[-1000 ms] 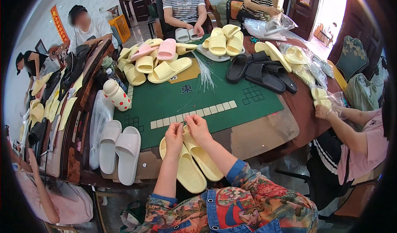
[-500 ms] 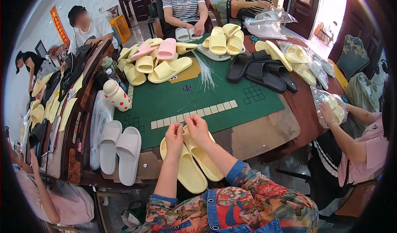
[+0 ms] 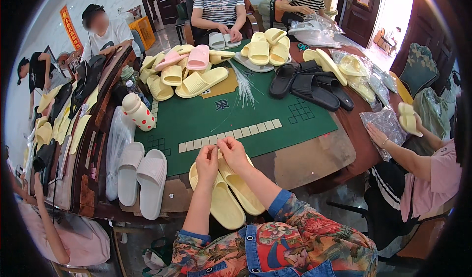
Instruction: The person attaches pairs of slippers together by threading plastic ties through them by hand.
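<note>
A pair of pale yellow slippers (image 3: 227,207) lies side by side at the near table edge, beneath my wrists. Over their far ends my left hand (image 3: 207,164) and my right hand (image 3: 233,155) come close together, both pinched at the fingertips. Whatever they pinch is too small or hidden to make out. Beyond them a bundle of thin white plastic strands (image 3: 242,91) fans out on the green table mat (image 3: 201,119). Left of my arms sits a pair of white slippers (image 3: 152,181), partly on brown cardboard.
Yellow and pink slippers (image 3: 199,58) are heaped at the far left. Black slippers (image 3: 314,86) lie at the far right. A red-dotted bottle (image 3: 139,112) stands by the left edge. At right, a co-worker's hand (image 3: 377,136) rests on a clear bag (image 3: 391,124); other people sit around.
My hands stay together in nearly the same place. At the right, the co-worker's yellow slippers have come out of the clear bag and are held up beside it.
</note>
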`<state>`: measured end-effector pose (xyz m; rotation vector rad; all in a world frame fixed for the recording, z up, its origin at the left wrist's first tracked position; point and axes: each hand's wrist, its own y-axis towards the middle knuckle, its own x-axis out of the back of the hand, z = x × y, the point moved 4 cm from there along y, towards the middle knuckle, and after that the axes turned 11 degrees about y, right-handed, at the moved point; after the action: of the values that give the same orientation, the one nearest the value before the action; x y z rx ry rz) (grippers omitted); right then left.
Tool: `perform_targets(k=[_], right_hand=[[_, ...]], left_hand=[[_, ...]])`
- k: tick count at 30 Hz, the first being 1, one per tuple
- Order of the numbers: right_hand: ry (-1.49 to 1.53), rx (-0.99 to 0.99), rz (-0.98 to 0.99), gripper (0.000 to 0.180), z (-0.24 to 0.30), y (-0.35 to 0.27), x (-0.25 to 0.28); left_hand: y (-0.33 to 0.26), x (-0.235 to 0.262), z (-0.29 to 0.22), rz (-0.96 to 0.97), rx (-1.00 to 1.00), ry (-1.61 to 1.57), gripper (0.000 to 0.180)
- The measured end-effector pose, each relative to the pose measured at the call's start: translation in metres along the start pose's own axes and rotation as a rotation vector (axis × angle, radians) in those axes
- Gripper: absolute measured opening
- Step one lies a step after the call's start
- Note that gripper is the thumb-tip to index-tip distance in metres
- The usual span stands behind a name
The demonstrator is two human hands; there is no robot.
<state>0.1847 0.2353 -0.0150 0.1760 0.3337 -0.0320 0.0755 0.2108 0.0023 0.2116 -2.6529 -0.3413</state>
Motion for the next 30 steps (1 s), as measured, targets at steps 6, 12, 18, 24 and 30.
perform_targets(k=[6,12,18,24,30], right_hand=[[0.519,-0.308,-0.193,0.02,0.004,0.003,0.011],[0.749,-0.227,-0.381,0.02,0.016,0.013,0.037],[0.462,0.606,-0.659,0.012,0.132,0.007,0.16],[-0.21,1.215,-1.002,0.014,0.271,-0.077,0.177],[0.045,0.564,-0.529,0.02,0.178,-0.045,0.181]], left_hand=[[-0.013,-0.003,-0.051,0.028,-0.659,0.492,0.067],[-0.005,-0.02,-0.05,0.447,-0.385,0.566,0.094],[-0.011,-0.021,-0.04,0.428,-0.488,0.569,0.076],[-0.009,-0.018,-0.035,0.44,-0.454,0.541,0.077],[-0.03,-0.004,-0.075,0.262,-0.67,0.871,0.055]])
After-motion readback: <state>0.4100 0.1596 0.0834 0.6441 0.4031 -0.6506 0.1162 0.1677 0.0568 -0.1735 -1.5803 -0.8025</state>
